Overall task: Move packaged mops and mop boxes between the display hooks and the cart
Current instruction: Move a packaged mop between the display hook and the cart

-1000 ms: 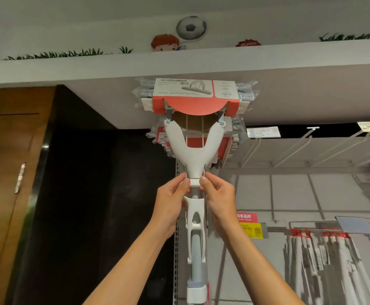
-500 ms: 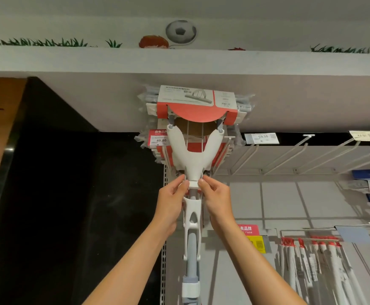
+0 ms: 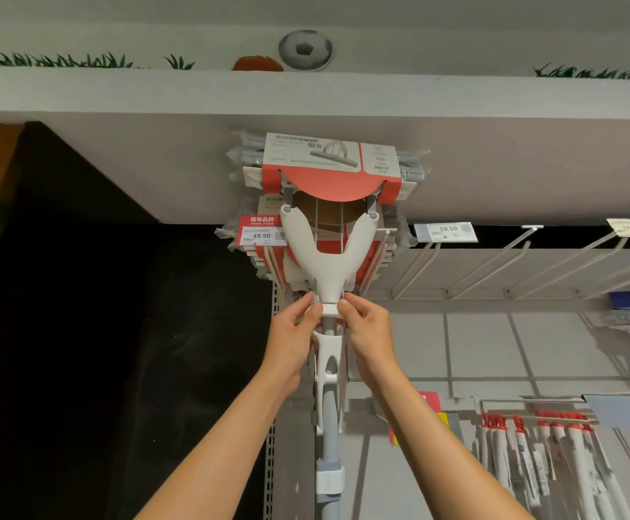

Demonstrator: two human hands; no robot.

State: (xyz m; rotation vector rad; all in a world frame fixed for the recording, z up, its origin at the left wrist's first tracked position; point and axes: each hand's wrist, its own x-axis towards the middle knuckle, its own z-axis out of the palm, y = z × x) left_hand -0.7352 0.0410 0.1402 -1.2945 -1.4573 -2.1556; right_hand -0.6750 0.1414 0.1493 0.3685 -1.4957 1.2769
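We have both hands raised at the centre of the frame: the left hand (image 3: 294,334) and the right hand (image 3: 365,331) each pinch, with curled fingers, the white collar just under the Y-shaped yoke of the packaged mop (image 3: 327,257). Its red and white card head sits in the upper middle, in front of a stack of similar packs; the hook that carries them is hidden behind them. We judge this mop is mid-transfer, either being seated or lifted off, and we cannot tell which; no cart is in view. The bare display hooks (image 3: 512,257) at the right suggest much stocking remains. Against 0.5 s ago, the grip looks unchanged; the view has only shifted slightly, with the 49.90 price tag (image 3: 262,231) now plainer
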